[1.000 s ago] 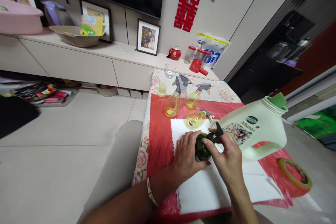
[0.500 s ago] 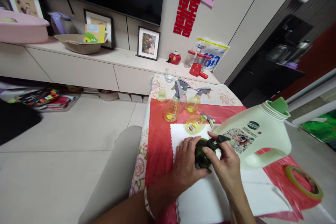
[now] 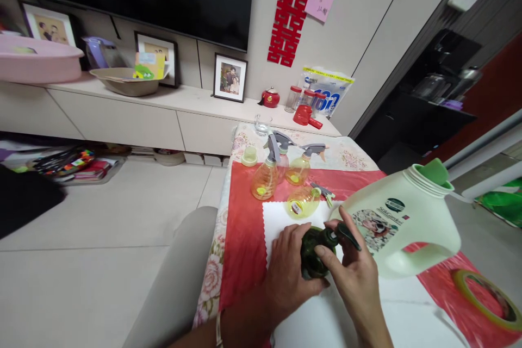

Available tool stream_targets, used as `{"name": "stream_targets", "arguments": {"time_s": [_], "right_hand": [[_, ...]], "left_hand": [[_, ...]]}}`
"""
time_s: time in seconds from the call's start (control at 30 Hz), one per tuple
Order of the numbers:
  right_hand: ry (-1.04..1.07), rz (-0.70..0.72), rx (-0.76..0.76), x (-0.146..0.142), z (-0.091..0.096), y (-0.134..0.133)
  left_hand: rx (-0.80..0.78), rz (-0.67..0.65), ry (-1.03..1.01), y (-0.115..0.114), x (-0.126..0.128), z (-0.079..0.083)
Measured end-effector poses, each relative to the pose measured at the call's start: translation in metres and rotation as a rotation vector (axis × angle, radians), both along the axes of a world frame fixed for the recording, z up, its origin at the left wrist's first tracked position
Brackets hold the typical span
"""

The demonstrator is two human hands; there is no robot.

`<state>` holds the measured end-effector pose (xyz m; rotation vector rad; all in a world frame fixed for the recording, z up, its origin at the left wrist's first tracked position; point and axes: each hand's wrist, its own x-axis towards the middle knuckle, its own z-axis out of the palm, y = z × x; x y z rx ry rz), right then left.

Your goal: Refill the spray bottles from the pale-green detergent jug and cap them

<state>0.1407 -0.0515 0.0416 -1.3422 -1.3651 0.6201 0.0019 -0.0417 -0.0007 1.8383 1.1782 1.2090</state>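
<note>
Centre of the action, the dark green, round-bodied pump bottle (image 3: 310,254) is caught between two bare hands, over the scallop-edged white sheet (image 3: 326,318)! The left hand (image 3: 286,269) wraps its body from nine o'clock; the right hand (image 3: 354,267), at four, grips up by the neck, thumb and fingers closed around the dark pump head (image 3: 348,236), whose spout points toward four o'clock. Just off the bottle at twelve lies a clear yellow plastic bottle (image 3: 302,204), on its side. Between two and three looms the big pale-green plastic jug (image 3: 408,223), handle low, near the right hand; and out past three, the yellow-edged tape roll (image 3: 462,281).
</note>
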Motion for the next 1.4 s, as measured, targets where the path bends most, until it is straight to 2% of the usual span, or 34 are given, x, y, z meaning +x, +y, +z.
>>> {"name": "stream_targets", "arguments": {"time_s": [0.13,0.27,0.4,0.57,0.63,0.77,0.97,1.23,1.4], "right_hand": [[0.08,0.105,-0.017,0.001,0.005,-0.009],[0.065,0.007,-0.026,0.001,-0.001,-0.009],[0.003,-0.087,0.02,-0.002,-0.001,-0.003],[0.072,0.088,0.03,-0.002,0.007,-0.008],[0.098,0.055,0.022,-0.002,0.005,-0.008],[0.04,-0.096,0.042,-0.003,-0.001,-0.004],[0.031,0.02,0.016,0.002,0.002,-0.007],[0.059,-0.136,0.022,-0.009,-0.007,-0.005],[0.032,-0.155,0.006,-0.01,-0.004,-0.006]], "left_hand": [[-0.007,-0.011,-0.015,0.0,-0.001,0.001],[-0.065,-0.019,-0.012,0.0,-0.001,0.003],[-0.05,0.006,-0.019,0.0,0.0,0.002],[-0.022,0.0,-0.026,-0.001,0.0,-0.002],[-0.007,-0.005,-0.019,-0.001,0.001,-0.005],[0.01,0.013,-0.016,0.0,0.002,-0.006],[-0.027,-0.012,-0.022,0.0,0.001,0.0],[-0.014,0.007,-0.015,0.0,0.003,-0.001],[0.003,0.02,-0.019,0.001,0.003,0.0]]}}
